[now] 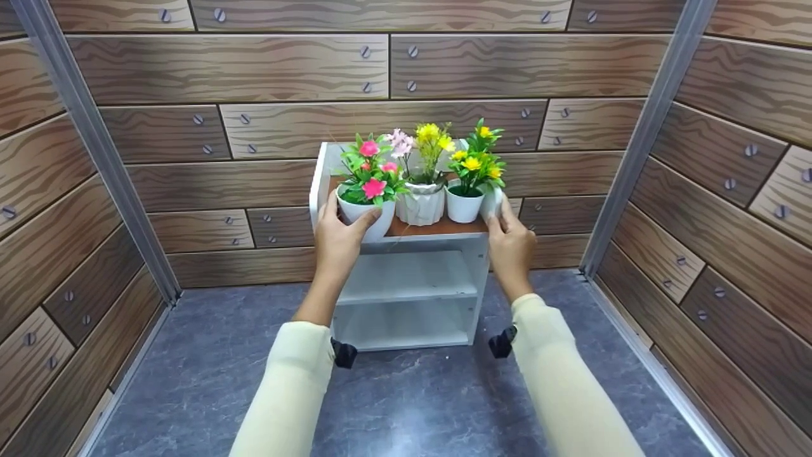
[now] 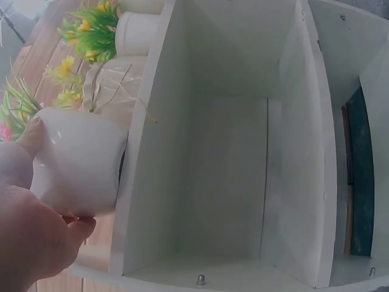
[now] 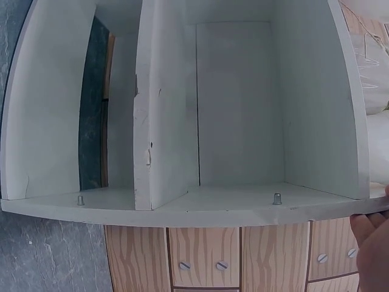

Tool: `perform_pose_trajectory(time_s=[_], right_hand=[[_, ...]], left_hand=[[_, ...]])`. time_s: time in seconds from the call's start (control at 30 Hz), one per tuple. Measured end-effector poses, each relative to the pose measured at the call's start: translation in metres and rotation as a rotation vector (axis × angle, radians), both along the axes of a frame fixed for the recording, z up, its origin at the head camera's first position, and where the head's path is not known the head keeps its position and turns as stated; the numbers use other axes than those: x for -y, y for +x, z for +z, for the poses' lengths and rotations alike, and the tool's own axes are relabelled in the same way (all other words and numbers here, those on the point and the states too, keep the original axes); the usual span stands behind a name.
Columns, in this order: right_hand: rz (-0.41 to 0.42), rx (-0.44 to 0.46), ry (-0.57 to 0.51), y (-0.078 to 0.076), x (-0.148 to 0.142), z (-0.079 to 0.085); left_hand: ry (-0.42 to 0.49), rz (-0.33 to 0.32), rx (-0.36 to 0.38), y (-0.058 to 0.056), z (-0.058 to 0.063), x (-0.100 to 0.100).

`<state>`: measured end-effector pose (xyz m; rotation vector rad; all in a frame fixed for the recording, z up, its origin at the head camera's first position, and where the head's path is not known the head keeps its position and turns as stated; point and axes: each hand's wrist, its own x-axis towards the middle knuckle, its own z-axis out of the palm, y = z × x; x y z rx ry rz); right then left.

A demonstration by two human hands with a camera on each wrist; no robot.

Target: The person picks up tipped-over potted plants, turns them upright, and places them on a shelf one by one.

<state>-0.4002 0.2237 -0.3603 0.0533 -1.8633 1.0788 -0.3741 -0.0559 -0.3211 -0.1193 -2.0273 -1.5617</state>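
My left hand (image 1: 339, 238) grips a white flowerpot (image 1: 371, 216) with pink flowers, thumb on its near side and fingers round its left. The pot is at the front left of the brown top of a small white shelf (image 1: 412, 276). My right hand (image 1: 512, 246) holds the raised right side panel (image 1: 492, 200) of the shelf near the top. Between the hands stand a pale, ridged pot (image 1: 420, 204) with pink and yellow flowers and a small white pot (image 1: 464, 206) with yellow flowers. In the right wrist view, the right fingers (image 3: 366, 229) show at the panel's edge.
Two open compartments, divided by a shelf board (image 1: 406, 297), face me below the top. Wood-patterned walls (image 1: 228, 70) rise behind and at both sides, with metal posts (image 1: 641, 133) in the corners. The shelf stands on a grey marbled floor (image 1: 406, 406).
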Motion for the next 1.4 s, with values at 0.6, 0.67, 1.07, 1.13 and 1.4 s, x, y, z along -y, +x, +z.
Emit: perform_pose_trajectory(time_s=[0.6, 0.67, 1.07, 1.13, 1.4], right_hand=[[-0.005, -0.017, 0.011, 0.000, -0.009, -0.001], [-0.005, -0.007, 0.010, 0.000, -0.008, -0.001], [-0.011, 0.029, 0.011, 0.000, -0.005, 0.004], [-0.017, 0.051, 0.033, 0.000, -0.006, 0.005], [-0.207, 0.201, 0.278, 0.009, -0.013, 0.008]], left_hand=[[-0.053, 0.067, 0.052, -0.031, 0.002, -0.010], [-0.051, 0.064, 0.056, -0.033, 0.002, -0.010], [-0.036, 0.054, 0.066, -0.041, 0.003, -0.007], [-0.033, 0.053, 0.063, -0.042, 0.003, -0.007], [-0.030, 0.041, 0.075, -0.039, 0.000, -0.007]])
